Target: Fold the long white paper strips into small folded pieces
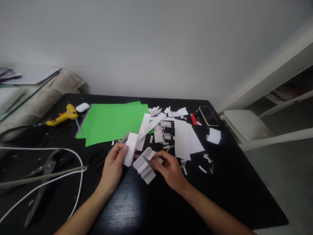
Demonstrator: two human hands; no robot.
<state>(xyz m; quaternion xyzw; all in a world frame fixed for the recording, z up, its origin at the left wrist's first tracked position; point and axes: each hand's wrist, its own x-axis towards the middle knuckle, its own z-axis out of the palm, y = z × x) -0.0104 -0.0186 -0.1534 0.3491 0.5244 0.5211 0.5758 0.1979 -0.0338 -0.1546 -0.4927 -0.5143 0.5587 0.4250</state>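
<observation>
My left hand (114, 162) pinches a narrow white folded paper strip (131, 148) between thumb and fingers, its long side tilted upward. Close by on the right, my right hand (171, 169) grips a pleated piece of white paper (146, 165) with several folds, thumb and forefinger closed on its right side. The two papers are held over the black table (151, 209), near each other. Behind them lie long white paper strips (153, 125) and many small scraps (161, 135). Part of the left fingers is hidden behind the strip.
Green sheets (114, 120) lie behind my left hand. On the left are a yellow glue gun (65, 116), a white case (82, 107), large scissors (46, 176) and a white cable (81, 163). To the right are white sheets (183, 138), a red lighter (193, 119) and a phone (208, 116).
</observation>
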